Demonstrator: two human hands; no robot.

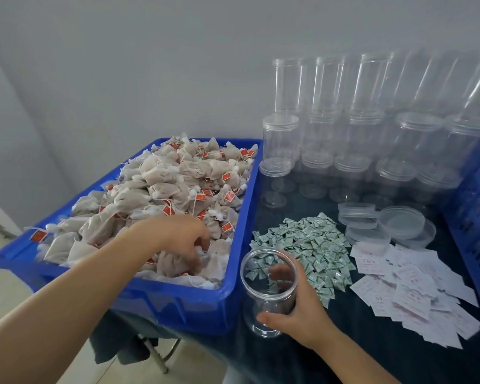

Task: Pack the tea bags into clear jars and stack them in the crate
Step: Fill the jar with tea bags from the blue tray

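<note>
At lower centre the right hand (298, 303) grips an open clear jar (268, 289). Left of it, the left hand (185, 241) digs curled fingers into tea bags (178, 187) heaped in the blue bin (200, 309). Green sachets (313, 245), loose lids (385, 223), paper slips (416, 292) and stacked empty jars (355, 123) crowd the right.

Tea bags (178, 184) in bin (234, 273), left of jars (344, 128)

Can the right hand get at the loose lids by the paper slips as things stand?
Probably not at once: the right hand grips the open jar. The path over the green sachets to the lids looks unobstructed.
</note>
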